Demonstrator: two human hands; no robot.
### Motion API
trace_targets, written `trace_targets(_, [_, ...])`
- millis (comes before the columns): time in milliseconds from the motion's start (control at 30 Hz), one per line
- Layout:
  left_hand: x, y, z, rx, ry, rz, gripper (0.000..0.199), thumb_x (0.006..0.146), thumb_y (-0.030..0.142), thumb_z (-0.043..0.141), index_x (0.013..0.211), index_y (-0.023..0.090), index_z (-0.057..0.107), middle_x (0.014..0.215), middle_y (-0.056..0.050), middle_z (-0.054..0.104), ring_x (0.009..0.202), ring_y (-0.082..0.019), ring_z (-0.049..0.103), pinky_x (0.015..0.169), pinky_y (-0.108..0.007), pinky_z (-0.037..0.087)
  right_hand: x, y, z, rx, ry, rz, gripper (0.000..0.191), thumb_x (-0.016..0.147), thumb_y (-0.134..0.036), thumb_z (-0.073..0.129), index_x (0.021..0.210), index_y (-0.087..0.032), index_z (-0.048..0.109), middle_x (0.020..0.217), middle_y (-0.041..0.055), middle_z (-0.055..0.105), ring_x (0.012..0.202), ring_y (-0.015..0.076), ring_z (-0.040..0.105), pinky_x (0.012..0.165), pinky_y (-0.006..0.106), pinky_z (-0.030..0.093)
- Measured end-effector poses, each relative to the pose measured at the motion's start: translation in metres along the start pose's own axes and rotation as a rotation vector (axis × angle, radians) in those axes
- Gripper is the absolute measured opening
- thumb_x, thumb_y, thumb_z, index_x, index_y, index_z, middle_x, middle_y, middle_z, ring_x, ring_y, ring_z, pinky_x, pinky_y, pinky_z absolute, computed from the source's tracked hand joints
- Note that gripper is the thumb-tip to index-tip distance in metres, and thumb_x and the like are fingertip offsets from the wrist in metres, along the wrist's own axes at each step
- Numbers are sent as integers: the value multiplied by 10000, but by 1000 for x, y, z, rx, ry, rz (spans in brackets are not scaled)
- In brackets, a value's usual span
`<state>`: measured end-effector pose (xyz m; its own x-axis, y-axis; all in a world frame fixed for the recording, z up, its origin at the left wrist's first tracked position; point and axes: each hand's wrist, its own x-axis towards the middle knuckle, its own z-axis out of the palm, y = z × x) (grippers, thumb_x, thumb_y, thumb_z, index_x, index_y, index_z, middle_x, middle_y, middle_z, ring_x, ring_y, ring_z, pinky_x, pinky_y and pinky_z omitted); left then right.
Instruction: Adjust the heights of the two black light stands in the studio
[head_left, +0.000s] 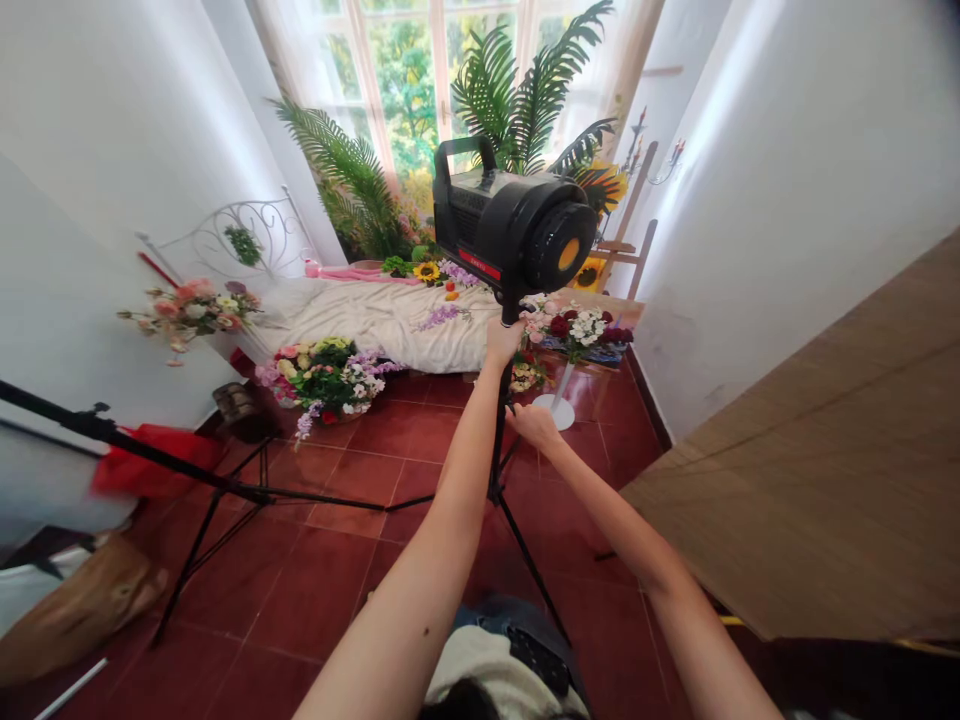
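Observation:
A black studio light (pixel 480 215) with a top handle and a round yellow-centred front sits on top of a black light stand (pixel 498 440). Just beneath the lamp, my left hand (pixel 504 342) is wrapped round the upper part of the stand's pole. Lower down, my right hand (pixel 534 425) is closed at the pole beside a joint or knob; its fingertips are partly hidden, so the exact part cannot be made out. The stand's legs spread over the tiled floor in front of me.
Behind the light is a bed with cream bedding (pixel 360 318). Flower bunches (pixel 330 378) and a white-based flower stand (pixel 555 410) stand nearby. A second black stand (pixel 180 462) crosses the left side. A large brown board (pixel 810 480) fills the right.

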<state>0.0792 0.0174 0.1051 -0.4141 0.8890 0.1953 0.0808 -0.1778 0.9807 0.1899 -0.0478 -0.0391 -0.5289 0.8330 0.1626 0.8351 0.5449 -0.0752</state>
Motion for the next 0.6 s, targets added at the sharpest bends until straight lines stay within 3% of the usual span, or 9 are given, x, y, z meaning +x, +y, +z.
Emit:
trace_targets(200, [-10,3,-5,135,-32,56,274,780,345,547,583,155,539,494,27,471,537,-109,497,551,-222,359,-7,-5,6,71,49,81,505,989,-440,255,906,-127,642,796,122,687,679,155,622,542,240,239])
trace_targets(333, [-19,2,-28,307,-57,204,320,805,470,545,769,160,615,693,-32,611,743,-172,593,693,-266,438,-20,-10,15,203,86,157,462,988,-449,254,1006,-150,605,772,84,670,651,142,591,541,234,224])
trace_targets(400, [-24,-9,-51,341,-145,287,350,753,501,619,854,166,615,812,-48,641,839,-180,597,783,-285,455,-35,-15,33,308,46,207,425,985,-419,258,986,-164,598,765,73,662,661,144,592,555,224,253])
trace_targets(467, [-36,-31,-83,284,-233,252,408,731,527,638,902,159,597,845,-47,639,823,-157,598,798,-286,472,-60,-26,61,436,-88,259,388,964,-405,284,887,-190,598,745,62,656,670,153,603,571,220,306])
trace_targets(533, [-61,-64,-124,169,-229,73,419,780,540,570,925,146,576,800,-31,630,716,-121,591,731,-275,491,-94,-43,97,600,-258,284,374,928,-402,306,738,-217,570,689,48,645,683,174,625,598,236,382])
trace_targets(600, [-104,-99,-170,102,-163,-157,380,844,507,482,877,140,573,728,-11,614,613,-101,564,654,-267,493,-135,-68,134,762,-459,296,388,884,-430,334,596,-234,505,559,28,596,629,203,636,595,275,442])
